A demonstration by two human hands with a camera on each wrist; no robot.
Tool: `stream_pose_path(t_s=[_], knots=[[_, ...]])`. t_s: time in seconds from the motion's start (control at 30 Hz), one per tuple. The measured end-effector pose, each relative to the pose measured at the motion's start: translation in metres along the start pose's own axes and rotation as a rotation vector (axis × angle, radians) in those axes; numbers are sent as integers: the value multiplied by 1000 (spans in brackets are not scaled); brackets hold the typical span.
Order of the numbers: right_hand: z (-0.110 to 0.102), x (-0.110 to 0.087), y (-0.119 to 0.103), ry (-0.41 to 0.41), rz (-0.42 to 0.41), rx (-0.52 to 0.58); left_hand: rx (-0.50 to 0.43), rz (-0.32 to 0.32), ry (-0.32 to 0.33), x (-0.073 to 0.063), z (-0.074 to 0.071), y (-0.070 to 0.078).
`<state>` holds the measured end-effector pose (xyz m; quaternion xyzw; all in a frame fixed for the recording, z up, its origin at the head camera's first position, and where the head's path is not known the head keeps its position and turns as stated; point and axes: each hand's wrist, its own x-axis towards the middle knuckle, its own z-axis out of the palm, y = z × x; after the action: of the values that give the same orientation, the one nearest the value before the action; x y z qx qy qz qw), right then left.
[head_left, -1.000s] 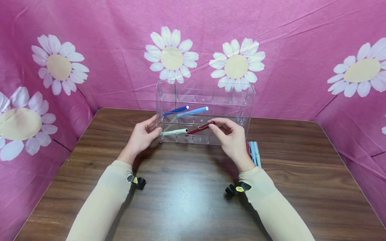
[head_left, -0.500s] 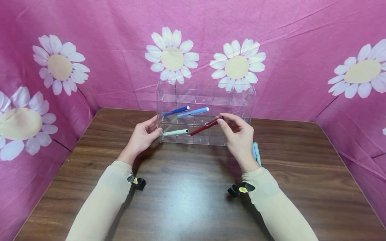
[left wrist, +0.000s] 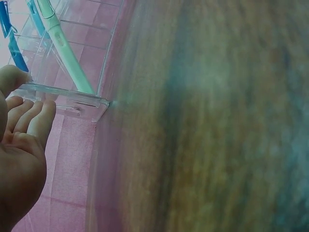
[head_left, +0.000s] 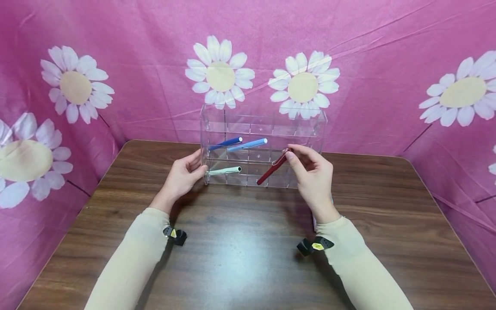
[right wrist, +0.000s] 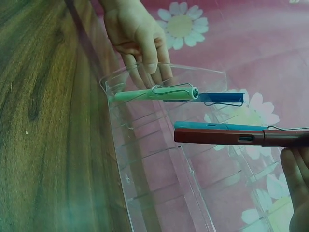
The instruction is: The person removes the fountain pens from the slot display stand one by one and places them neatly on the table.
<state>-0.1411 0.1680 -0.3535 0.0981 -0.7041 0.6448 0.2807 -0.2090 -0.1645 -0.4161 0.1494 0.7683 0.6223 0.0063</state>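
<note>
The dark blue pen (head_left: 226, 143), light blue pen (head_left: 249, 144) and mint pen (head_left: 225, 171) already lay in the clear rack (head_left: 255, 157), the left grip (head_left: 182, 176) holding its left end, while the red pen (head_left: 271, 171), pinched in the right grip (head_left: 314, 178) on the near side, seemed not yet placed.

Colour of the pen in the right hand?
Dark red pen in the right hand; the head view shows it best.

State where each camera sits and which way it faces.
Head: on the head, facing forward-down at the clear rack; left hand, right hand and sleeves show.
Left wrist: on that wrist, facing the rack's end; left hand shows.
Right wrist: on that wrist, facing red pen and rack; both hands show.
Wrist views share the green pen.
</note>
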Motion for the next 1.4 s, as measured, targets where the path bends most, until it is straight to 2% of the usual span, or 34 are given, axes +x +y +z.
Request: stream_pose_path(t_s=[0.43, 0.8, 0.97, 1.07, 1.4], knots=[[-17, 1, -4, 53, 28, 79, 15, -15, -3, -1, 0, 2], [-34, 2, -6, 47, 26, 104, 7, -2, -3, -1, 0, 4], [-42, 0, -6, 38, 40, 73, 13, -9, -3, -1, 0, 4], [-46, 0, -6, 54, 49, 30, 10, -12, -1, -1, 0, 3], [-53, -1, -10, 104, 111, 6, 5, -15, -1, -2, 0, 4]])
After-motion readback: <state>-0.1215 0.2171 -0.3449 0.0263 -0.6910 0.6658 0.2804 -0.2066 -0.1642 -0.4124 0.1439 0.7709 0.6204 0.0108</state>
